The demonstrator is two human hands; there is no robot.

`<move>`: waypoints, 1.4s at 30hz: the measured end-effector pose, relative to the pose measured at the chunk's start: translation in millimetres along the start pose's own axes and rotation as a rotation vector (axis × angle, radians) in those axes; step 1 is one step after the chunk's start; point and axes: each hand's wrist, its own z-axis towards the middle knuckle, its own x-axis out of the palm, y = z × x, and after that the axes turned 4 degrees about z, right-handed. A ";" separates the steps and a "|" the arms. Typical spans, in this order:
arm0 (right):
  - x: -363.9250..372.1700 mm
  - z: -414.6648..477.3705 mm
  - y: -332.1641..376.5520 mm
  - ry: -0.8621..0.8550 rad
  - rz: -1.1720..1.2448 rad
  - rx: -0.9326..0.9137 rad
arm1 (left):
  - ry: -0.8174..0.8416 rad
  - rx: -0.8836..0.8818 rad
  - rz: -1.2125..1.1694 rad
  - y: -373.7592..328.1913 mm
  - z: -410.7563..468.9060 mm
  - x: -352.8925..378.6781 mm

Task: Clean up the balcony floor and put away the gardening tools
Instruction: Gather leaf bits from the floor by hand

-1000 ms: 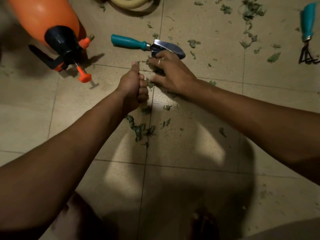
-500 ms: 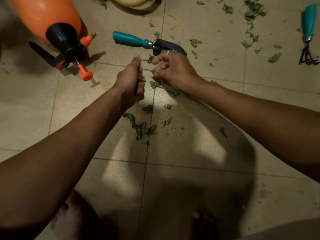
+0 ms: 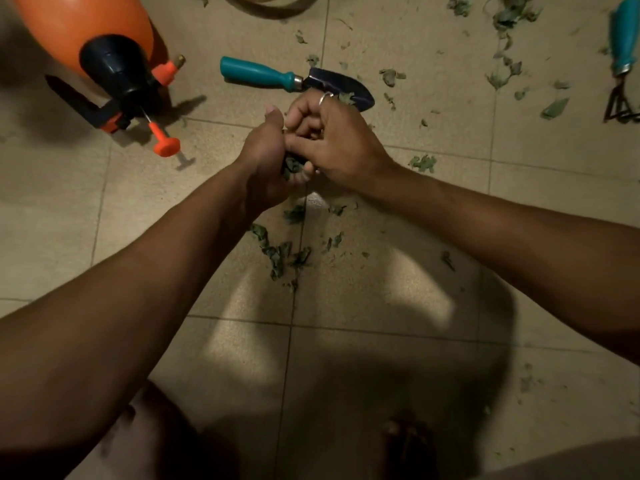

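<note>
Green leaf scraps (image 3: 292, 168) show between the fingers of the left hand (image 3: 265, 157), which is clenched in a fist around them with the thumb up. Half a second ago the right hand (image 3: 337, 142) was a little apart from that fist, and a second ago it lay low over the floor beside the trowel (image 3: 294, 79). Now the two hands are pressed together above the floor.

Beige floor tiles (image 3: 398, 358) with dark grout lines fill the view, lit in patches and crossed by the person's shadow. More torn leaves (image 3: 282, 254) lie below the hands and to the upper right. The teal-handled trowel lies flat just beyond the hands. An orange pressure sprayer (image 3: 104, 43) lies on its side at the upper left, and a teal-handled hand rake (image 3: 621, 69) lies at the right edge.

Right fingers (image 3: 306, 124), one with a ring, are curled tight, their tips tucked into the top of the left fist, pinching at the scraps there.
</note>
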 end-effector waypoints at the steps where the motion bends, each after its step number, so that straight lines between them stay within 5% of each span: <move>1: -2.3 0.0 -1.2 0.027 0.033 0.003 | 0.010 -0.002 0.009 -0.2 0.3 -3.4; 4: -6.3 3.1 -6.5 -0.027 0.085 -0.030 | -0.022 0.020 0.032 -1.1 1.6 -19.2; 7: -9.0 14.5 -13.4 -0.071 -0.175 -0.017 | -0.091 0.019 0.000 -3.7 2.4 -37.7; 12: 11.4 25.1 -29.8 0.306 -0.801 -0.043 | -0.182 0.027 -0.143 -9.6 1.9 -57.8; 15: 25.9 26.4 -36.1 0.350 -0.974 -0.123 | -0.186 0.017 -0.167 -9.8 2.7 -62.1; 20: 29.5 20.0 -31.5 0.307 -0.946 -0.144 | -0.199 -0.002 -0.114 -5.1 -0.5 -58.7; 26: 18.7 17.7 -14.1 0.006 -0.115 0.113 | -0.196 0.013 0.010 3.1 2.0 -49.7; 30: 24.9 16.8 -2.9 -0.078 0.055 0.077 | -0.126 -0.022 0.013 6.2 6.6 -40.7; 35: 26.5 9.0 3.2 -0.047 0.006 -0.024 | 0.009 -0.047 -0.090 3.4 6.5 -27.3; 42: 20.4 7.6 -3.0 0.094 -0.340 -0.128 | -0.051 -0.057 0.024 7.3 7.9 -24.6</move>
